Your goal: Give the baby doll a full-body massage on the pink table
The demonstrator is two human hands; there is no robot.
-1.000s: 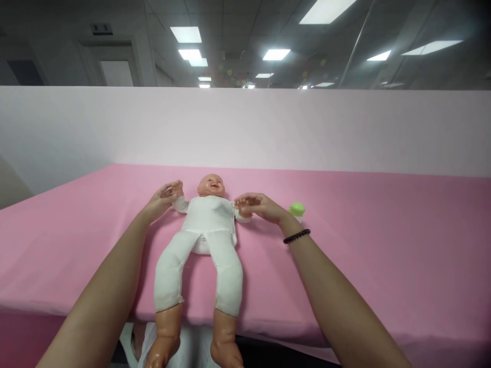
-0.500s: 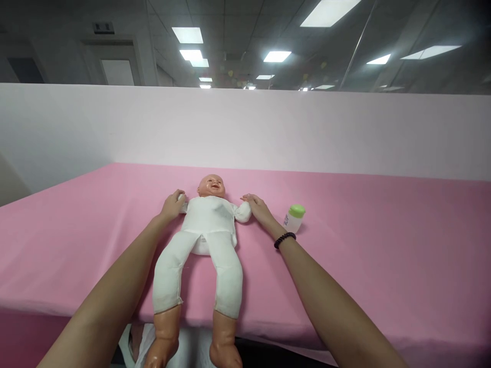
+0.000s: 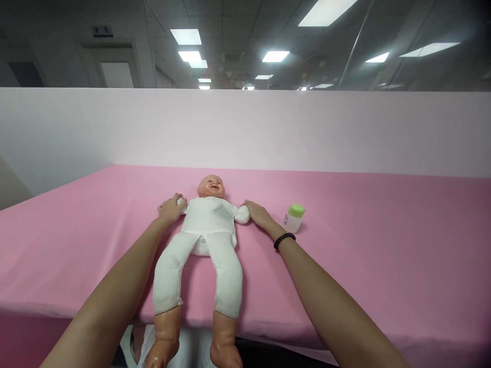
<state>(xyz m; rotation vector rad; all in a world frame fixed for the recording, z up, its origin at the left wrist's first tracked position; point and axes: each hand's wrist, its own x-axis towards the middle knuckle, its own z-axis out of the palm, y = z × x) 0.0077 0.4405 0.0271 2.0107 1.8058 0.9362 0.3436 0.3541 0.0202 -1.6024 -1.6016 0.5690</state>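
A baby doll (image 3: 210,217) with a white cloth body lies on its back, head away from me. Its feet stick out past the near edge of the pink cover (image 3: 345,245). My left hand (image 3: 170,209) is closed around the end of the doll's arm on the left, hiding the doll's hand there. On the other side, my right hand (image 3: 260,214) grips the doll's other arm at its end, the fingers bent over it. A black coiled band (image 3: 284,240) circles my right wrist.
A translucent bottle with a green cap (image 3: 294,218) stands just right of my right wrist. Behind the covered surface rises a white partition (image 3: 245,130). Below the near edge, partly hidden by the doll's legs, is a pale chair-like shape (image 3: 128,345).
The fingers of both hands have shifted slightly on the doll's arms; my right fingers have come down lower. The doll and the bottle stay in place.
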